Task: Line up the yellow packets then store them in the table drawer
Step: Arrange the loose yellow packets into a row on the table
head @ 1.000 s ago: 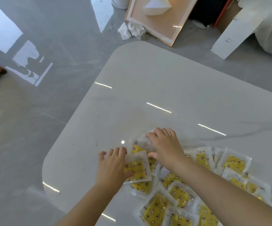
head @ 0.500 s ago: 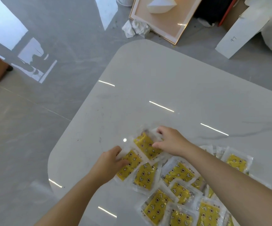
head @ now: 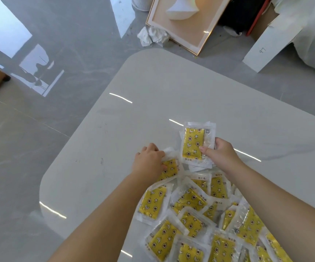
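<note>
Several yellow packets in clear wrappers, printed with stars and moons, lie scattered in a heap [head: 196,220] on the white table [head: 171,91], low and right of centre. My right hand [head: 221,154] grips a small stack of packets [head: 194,143], upright and lifted a little above the heap. My left hand [head: 149,159] presses down on another yellow packet [head: 170,169] at the heap's left edge, fingers curled over its wrapper. No drawer is in view.
The table's rounded corners are at the left and far side, with glossy grey floor beyond. A framed picture [head: 187,21], crumpled white paper [head: 153,35] and a white board marked 97 [head: 262,48] lie on the floor behind the table.
My right hand has lifted a stack of packets off the table and turned it upright. My left hand has stayed on a packet at the heap's left edge.
</note>
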